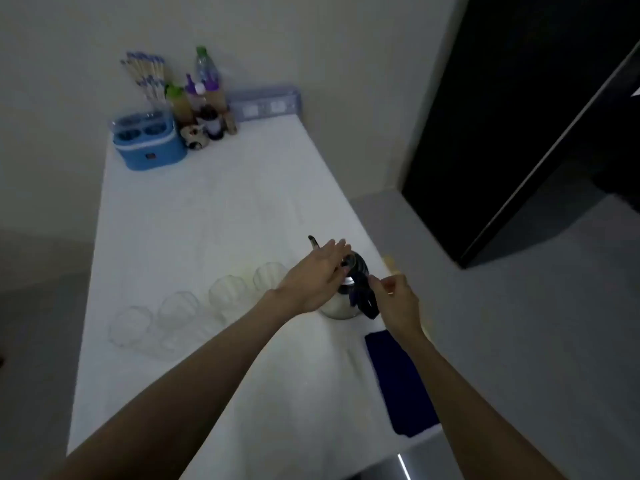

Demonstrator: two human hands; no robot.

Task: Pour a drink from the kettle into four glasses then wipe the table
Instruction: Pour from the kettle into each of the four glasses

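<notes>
A steel kettle [341,308] with a black lid, black handle and thin spout stands near the right edge of the white table [214,216]. My left hand [313,275] lies flat over the kettle's lid, fingers straight. My right hand [394,299] is at the black handle, fingers curled, pinching its top. Several clear glasses stand in a diagonal row left of the kettle, from the nearest one [268,277] down to the farthest left [130,325]. A dark blue cloth [398,379] lies folded near the table's front right corner.
At the table's far end stand a blue holder [149,140], a bunch of chopsticks [147,76], bottles [204,88] and a small box [265,103]. The table's right edge drops to grey floor; a dark doorway [536,116] is at right.
</notes>
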